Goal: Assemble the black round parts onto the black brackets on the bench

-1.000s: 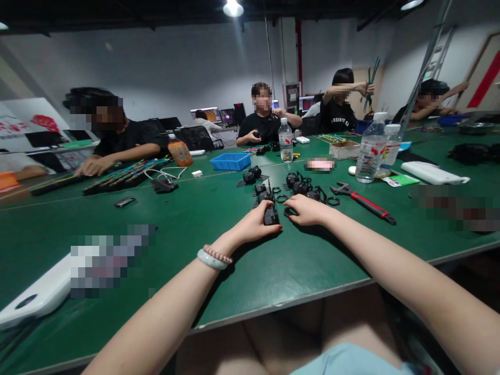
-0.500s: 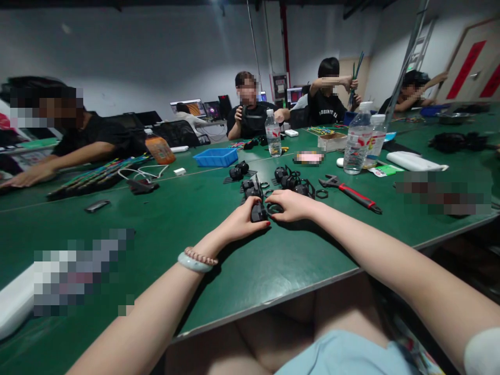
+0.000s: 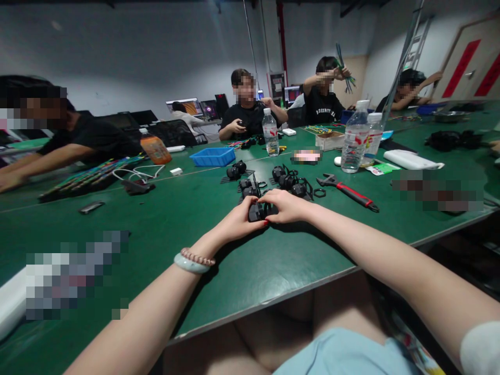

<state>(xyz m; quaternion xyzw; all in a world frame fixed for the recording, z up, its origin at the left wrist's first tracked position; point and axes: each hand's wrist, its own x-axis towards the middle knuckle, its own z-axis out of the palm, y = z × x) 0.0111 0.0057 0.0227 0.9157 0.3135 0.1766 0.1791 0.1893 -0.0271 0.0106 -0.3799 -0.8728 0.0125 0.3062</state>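
Observation:
My left hand (image 3: 241, 221) is closed around a black plastic fitting (image 3: 256, 212) just above the table near its front edge. From the right, my right hand (image 3: 288, 205) pinches a black ring nut (image 3: 270, 210) against the end of that fitting; whether the two are joined cannot be made out. Behind my hands lie several similar black fittings (image 3: 287, 179) with thin prongs. A loose black ring nut (image 3: 319, 192) lies to their right. An adjustable wrench (image 3: 348, 193) with a red and black handle rests to the right of my right hand.
On the green table (image 3: 230, 281) stand a blue tray (image 3: 213, 157), an orange drink bottle (image 3: 155, 148), water bottles (image 3: 354, 140) and a small open box (image 3: 329, 140). Bundled wires (image 3: 91, 174) lie at left. Several people sit around the table; one lifts wires (image 3: 344, 65).
My right hand has brought the ring nut leftward against the fitting in my left hand. Across the table, one person has lowered a dark object and another has raised a bunch of wires.

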